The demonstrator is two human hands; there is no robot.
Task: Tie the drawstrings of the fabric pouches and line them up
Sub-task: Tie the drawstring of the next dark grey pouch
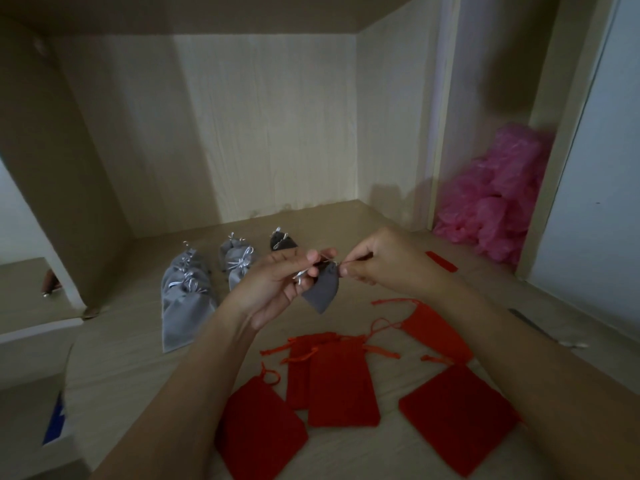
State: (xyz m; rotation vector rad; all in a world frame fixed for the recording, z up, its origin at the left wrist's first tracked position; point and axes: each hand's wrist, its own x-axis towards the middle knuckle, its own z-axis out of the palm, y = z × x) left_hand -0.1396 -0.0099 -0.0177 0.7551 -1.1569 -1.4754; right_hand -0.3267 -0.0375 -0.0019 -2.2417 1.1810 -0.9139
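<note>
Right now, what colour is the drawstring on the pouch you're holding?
Silver-white drawstring on a dark grey pouch, seen best in the head view.

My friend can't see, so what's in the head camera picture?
The left hand and right hand pinch the silver drawstring of a small dark grey pouch held up between them. Tied grey pouches lie behind on the wooden surface, untied red pouches in front, pink plastic bags far right.

Toward the far edge of the table [131, 358] lie tied pouches: an overlapping column [187, 299] at left, a shorter stack [239, 263] to its right, then a single pouch [282, 241]. Before them, over the table's middle, the left hand [277, 289] and right hand [384, 261] hold a lifted pouch [322, 291] between them. Along the near edge spread untied pouches [341, 382]; a plastic-bag heap [498, 202] sits beyond the far right corner.
</note>
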